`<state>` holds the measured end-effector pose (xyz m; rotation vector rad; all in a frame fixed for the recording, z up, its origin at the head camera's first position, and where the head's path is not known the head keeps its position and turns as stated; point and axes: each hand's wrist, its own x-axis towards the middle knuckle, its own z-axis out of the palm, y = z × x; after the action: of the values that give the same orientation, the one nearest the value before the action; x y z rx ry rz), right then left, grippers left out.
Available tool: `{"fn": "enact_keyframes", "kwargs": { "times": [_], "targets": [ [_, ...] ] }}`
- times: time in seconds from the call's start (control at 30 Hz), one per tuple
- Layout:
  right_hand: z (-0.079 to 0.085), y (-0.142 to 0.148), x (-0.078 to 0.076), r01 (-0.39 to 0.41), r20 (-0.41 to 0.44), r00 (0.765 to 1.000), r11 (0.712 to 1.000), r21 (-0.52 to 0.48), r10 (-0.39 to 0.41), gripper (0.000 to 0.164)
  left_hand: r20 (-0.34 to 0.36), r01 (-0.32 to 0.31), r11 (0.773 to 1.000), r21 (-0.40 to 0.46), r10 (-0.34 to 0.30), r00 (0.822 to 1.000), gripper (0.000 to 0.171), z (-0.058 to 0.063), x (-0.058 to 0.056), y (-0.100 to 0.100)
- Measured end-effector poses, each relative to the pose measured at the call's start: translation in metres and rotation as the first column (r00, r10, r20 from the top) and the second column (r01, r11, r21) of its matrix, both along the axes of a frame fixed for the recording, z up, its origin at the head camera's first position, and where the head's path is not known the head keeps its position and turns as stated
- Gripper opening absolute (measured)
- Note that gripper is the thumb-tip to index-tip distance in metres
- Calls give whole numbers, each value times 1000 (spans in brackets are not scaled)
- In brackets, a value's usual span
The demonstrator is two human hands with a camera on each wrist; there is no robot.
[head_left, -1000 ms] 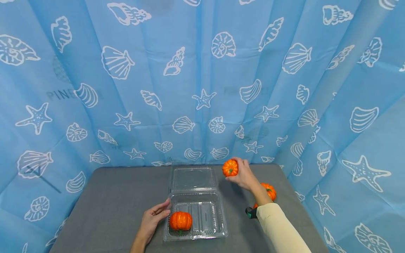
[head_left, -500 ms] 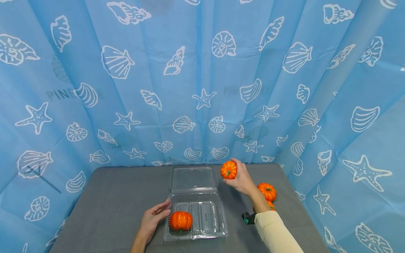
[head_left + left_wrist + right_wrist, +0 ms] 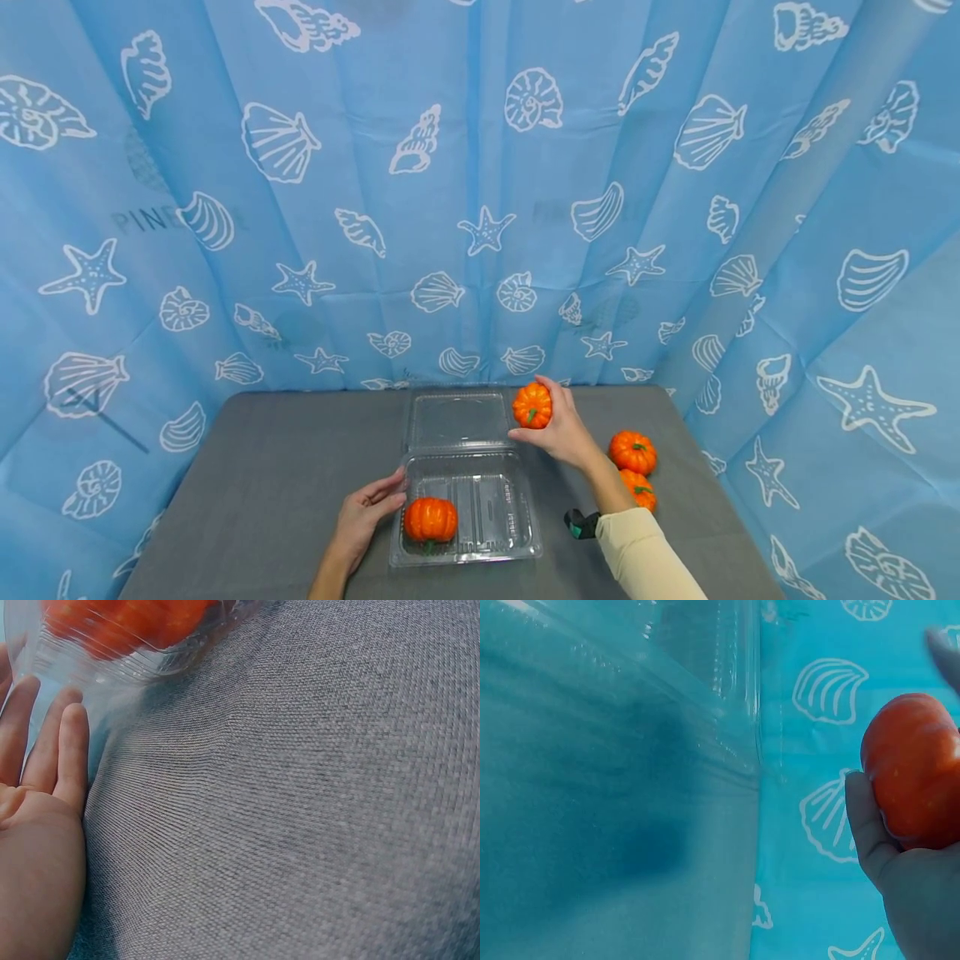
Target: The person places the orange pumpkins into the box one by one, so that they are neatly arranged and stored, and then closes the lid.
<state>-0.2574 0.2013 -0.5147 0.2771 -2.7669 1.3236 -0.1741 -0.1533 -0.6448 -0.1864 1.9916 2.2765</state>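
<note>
A small orange pumpkin [image 3: 532,406] is held between the thumb and fingers of my right hand [image 3: 564,433], raised above the table to the right of the open lid. In the right wrist view this pumpkin [image 3: 911,772] lies against the palm side of the fingers. My left hand [image 3: 358,518] is at the left edge of a clear plastic clamshell container [image 3: 495,554], its fairly straight fingers [image 3: 73,746] beside the container wall. Whether they press on it is hard to tell. Inside the container, at the left, sits another orange pumpkin [image 3: 431,520].
Two more orange pumpkins, a farther one [image 3: 632,452] and a nearer one [image 3: 637,488], stand together on the right of the grey table [image 3: 285,475]. The container's clear lid [image 3: 459,418] lies folded back. A blue shell-patterned curtain [image 3: 480,192] hangs behind.
My right hand has moved slightly left toward the lid with the pumpkin, uncovering the two pumpkins at the right. The left hand stays at the container's edge.
</note>
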Motion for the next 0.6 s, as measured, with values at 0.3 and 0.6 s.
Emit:
{"fn": "enact_keyframes", "kwargs": {
  "times": [0.3,0.6],
  "targets": [
    [-5,-14,4,-17,-97,995,997,-77,9,39,-5,10,1000,7,-10,1000,48,1,0,0],
    [-3,-28,10,-14,-85,996,994,-113,4,40,8,7,1000,-9,-7,1000,48,3,0,0]
  ]
}}
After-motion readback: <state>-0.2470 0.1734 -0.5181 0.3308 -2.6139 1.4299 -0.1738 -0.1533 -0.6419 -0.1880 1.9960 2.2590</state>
